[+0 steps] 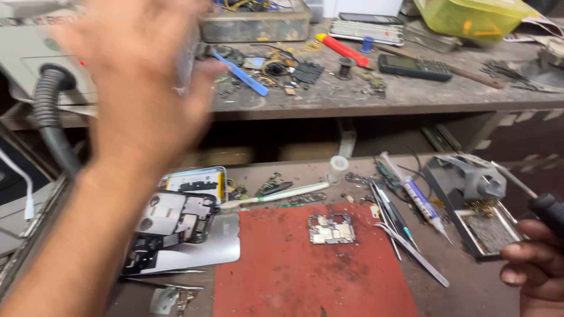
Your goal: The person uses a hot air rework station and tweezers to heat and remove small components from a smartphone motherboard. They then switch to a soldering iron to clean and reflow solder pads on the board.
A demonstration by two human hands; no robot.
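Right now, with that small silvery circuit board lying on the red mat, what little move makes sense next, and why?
Probably bring the right hand, gripping a black-handled tool, over to the small silvery circuit board: it lies bare on the red mat, while the blurred left hand is raised away.

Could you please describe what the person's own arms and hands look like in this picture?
Both are bare: no gloves, and no sleeve shows on the left forearm. No ring, watch or bracelet can be made out. The left hand is large in view and smeared by motion blur, so finer detail is lost. The right hand is cut off by the frame edge; short fingernails show on its fingers.
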